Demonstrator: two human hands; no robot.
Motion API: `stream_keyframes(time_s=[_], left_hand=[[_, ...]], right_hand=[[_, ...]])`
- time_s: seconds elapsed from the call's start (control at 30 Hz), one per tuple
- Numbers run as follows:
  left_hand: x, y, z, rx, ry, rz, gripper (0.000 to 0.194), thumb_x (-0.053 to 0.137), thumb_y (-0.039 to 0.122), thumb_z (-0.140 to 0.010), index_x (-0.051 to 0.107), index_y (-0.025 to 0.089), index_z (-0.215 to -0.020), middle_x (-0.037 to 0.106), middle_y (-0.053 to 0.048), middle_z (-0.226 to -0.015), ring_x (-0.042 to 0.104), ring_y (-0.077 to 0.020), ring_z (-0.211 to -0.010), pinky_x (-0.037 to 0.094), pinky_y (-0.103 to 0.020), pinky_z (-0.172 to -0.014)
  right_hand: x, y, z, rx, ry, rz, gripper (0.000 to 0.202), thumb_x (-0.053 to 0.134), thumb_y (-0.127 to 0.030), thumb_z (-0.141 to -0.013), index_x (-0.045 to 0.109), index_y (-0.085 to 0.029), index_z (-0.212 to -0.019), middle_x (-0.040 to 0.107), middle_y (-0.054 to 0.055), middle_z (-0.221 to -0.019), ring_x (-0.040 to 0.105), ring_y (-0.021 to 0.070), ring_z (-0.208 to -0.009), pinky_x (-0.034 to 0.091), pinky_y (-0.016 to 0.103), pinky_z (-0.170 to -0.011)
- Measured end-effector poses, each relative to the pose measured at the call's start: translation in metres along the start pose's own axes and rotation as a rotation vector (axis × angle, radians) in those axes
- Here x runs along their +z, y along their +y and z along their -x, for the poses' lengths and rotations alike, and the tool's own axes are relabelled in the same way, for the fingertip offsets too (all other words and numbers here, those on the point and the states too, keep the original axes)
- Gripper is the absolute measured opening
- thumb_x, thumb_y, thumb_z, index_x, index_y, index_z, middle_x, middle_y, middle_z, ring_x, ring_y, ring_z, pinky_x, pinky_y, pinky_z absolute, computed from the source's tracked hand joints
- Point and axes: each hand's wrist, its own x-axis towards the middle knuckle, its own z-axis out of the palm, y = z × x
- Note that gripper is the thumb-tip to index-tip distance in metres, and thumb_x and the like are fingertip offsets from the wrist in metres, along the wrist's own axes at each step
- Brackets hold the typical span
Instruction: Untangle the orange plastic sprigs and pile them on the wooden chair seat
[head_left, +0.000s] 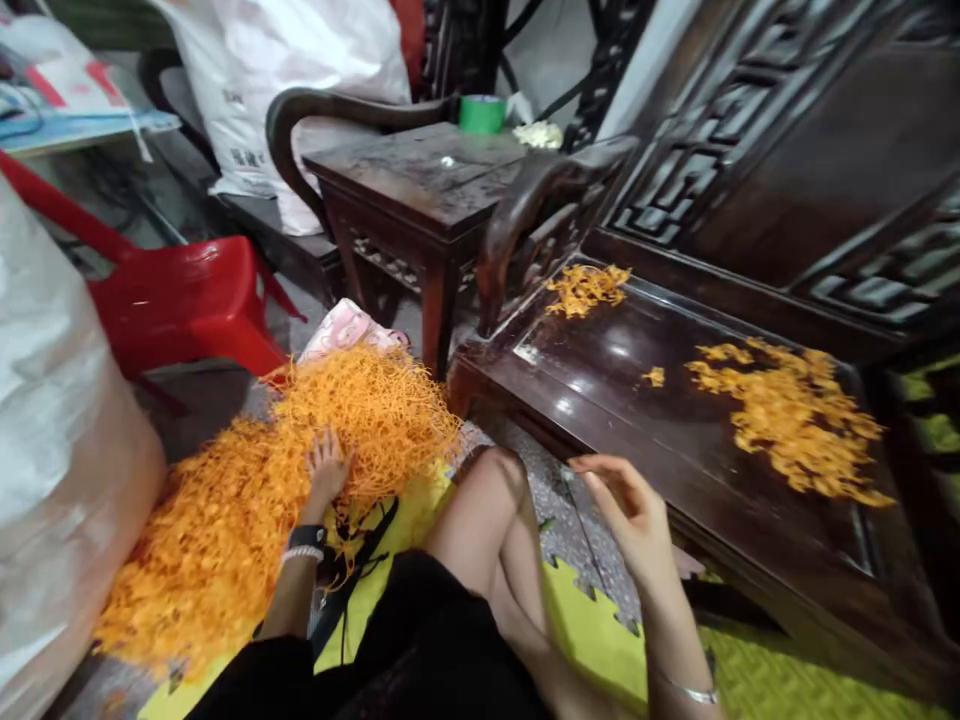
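My left hand (327,468) lies on a big heap of tangled orange strands (375,420), its fingers spread. The heap spreads down over a mass of small orange pieces (217,530) on the floor to the left. Over the front edge of the dark wooden bench (600,370), my right hand (630,510) is raised, with thumb and index fingertip brought together. Anything between those tips is too small to make out. On the bench seat lie a flat pile of orange pieces (802,420), a smaller orange clump (589,289) and one loose orange piece (655,377).
A large white sack (60,420) stands close on the left, beside a red plastic chair (180,300). Behind are a wooden side table (412,175) with a green tape roll (482,114) and more white sacks (300,60). Yellow foam mats (592,620) cover part of the floor.
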Motion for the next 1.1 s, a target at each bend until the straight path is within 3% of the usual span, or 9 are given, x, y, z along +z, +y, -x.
stream_keyframes(time_s=[0.13, 0.3, 0.37, 0.47, 0.53, 0.6, 0.73, 0.9, 1.1], left_hand=[[0.014, -0.028, 0.006, -0.069, -0.175, -0.104, 0.061, 0.047, 0.037, -0.088, 0.046, 0.002, -0.138, 0.037, -0.024, -0.149, 0.025, -0.0389, -0.142, 0.012, -0.055, -0.116], [-0.038, -0.026, -0.013, -0.036, -0.333, -0.412, 0.079, 0.049, 0.056, -0.081, 0.038, 0.012, -0.145, 0.038, -0.017, -0.15, 0.036, -0.0389, -0.137, 0.02, -0.059, -0.113], [-0.059, -0.022, -0.02, 0.012, -0.263, -0.494, 0.081, 0.046, 0.061, -0.077, 0.043, 0.011, -0.141, 0.045, -0.018, -0.145, 0.039, -0.0374, -0.135, 0.024, -0.057, -0.112], [-0.074, -0.008, -0.029, 0.178, 0.001, -0.465, 0.08, 0.036, 0.064, -0.076, 0.047, 0.01, -0.135, 0.047, -0.019, -0.143, 0.034, -0.0387, -0.137, 0.024, -0.058, -0.113], [-0.073, 0.009, -0.035, 0.341, 0.128, -0.336, 0.079, 0.034, 0.065, -0.078, 0.048, 0.008, -0.131, 0.049, -0.021, -0.139, 0.034, -0.0385, -0.138, 0.026, -0.056, -0.114], [-0.064, 0.033, -0.04, 0.471, 0.161, -0.149, 0.072, 0.04, 0.065, -0.08, 0.05, 0.012, -0.127, 0.054, -0.02, -0.133, 0.043, -0.0363, -0.132, 0.031, -0.052, -0.113], [-0.035, 0.088, -0.033, 0.567, 0.037, 0.165, 0.048, 0.056, 0.05, -0.083, 0.051, 0.029, -0.126, 0.056, -0.008, -0.134, 0.051, -0.0299, -0.126, 0.04, -0.052, -0.109], [-0.019, 0.137, -0.005, 0.669, -0.131, 0.374, 0.035, 0.056, 0.034, -0.088, 0.056, 0.033, -0.124, 0.06, -0.004, -0.128, 0.055, -0.0261, -0.122, 0.047, -0.048, -0.102], [-0.03, 0.192, 0.022, 0.603, -0.358, 0.696, 0.031, 0.054, 0.034, -0.09, 0.061, 0.029, -0.12, 0.06, -0.005, -0.128, 0.052, -0.0259, -0.124, 0.04, -0.046, -0.108]], right_hand=[[0.002, -0.012, -0.036, -0.126, 0.101, 0.176, 0.015, 0.061, -0.038, -0.088, 0.063, -0.023, -0.091, 0.068, 0.003, -0.088, 0.065, 0.018, -0.082, 0.052, 0.031, -0.079], [-0.028, 0.001, -0.149, -0.255, 0.117, 0.657, 0.022, 0.054, -0.038, -0.089, 0.062, -0.018, -0.095, 0.068, 0.009, -0.092, 0.064, 0.0229, -0.084, 0.053, 0.037, -0.081], [-0.043, 0.01, -0.209, -0.222, 0.055, 0.957, 0.029, 0.048, -0.03, -0.091, 0.061, -0.014, -0.111, 0.064, 0.017, -0.114, 0.059, 0.0292, -0.107, 0.048, 0.044, -0.093], [-0.053, 0.025, -0.287, -0.197, 0.013, 1.071, 0.05, 0.057, -0.022, -0.082, 0.052, -0.013, -0.131, 0.041, 0.02, -0.147, 0.036, 0.0389, -0.134, 0.038, 0.058, -0.101], [-0.051, 0.037, -0.321, -0.172, -0.019, 1.07, 0.061, 0.066, -0.022, -0.074, 0.052, -0.018, -0.133, 0.036, 0.018, -0.151, 0.033, 0.0415, -0.135, 0.04, 0.059, -0.098], [-0.046, 0.05, -0.338, -0.131, -0.035, 1.039, 0.052, 0.069, -0.023, -0.073, 0.06, -0.02, -0.123, 0.051, 0.018, -0.139, 0.045, 0.0386, -0.125, 0.045, 0.054, -0.092], [-0.039, 0.067, -0.339, -0.101, 0.062, 0.888, 0.021, 0.06, -0.029, -0.086, 0.063, -0.014, -0.101, 0.065, 0.012, -0.104, 0.059, 0.0245, -0.099, 0.048, 0.042, -0.087], [-0.056, 0.048, -0.315, -0.128, 0.361, 0.582, 0.024, 0.043, -0.036, -0.091, 0.055, -0.016, -0.097, 0.062, 0.009, -0.084, 0.058, 0.0218, -0.08, 0.048, 0.037, -0.078], [-0.077, -0.004, -0.212, -0.162, 0.448, 0.258, 0.034, 0.043, -0.053, -0.088, 0.058, -0.023, -0.094, 0.064, 0.004, -0.079, 0.063, 0.0219, -0.077, 0.054, 0.037, -0.07]])
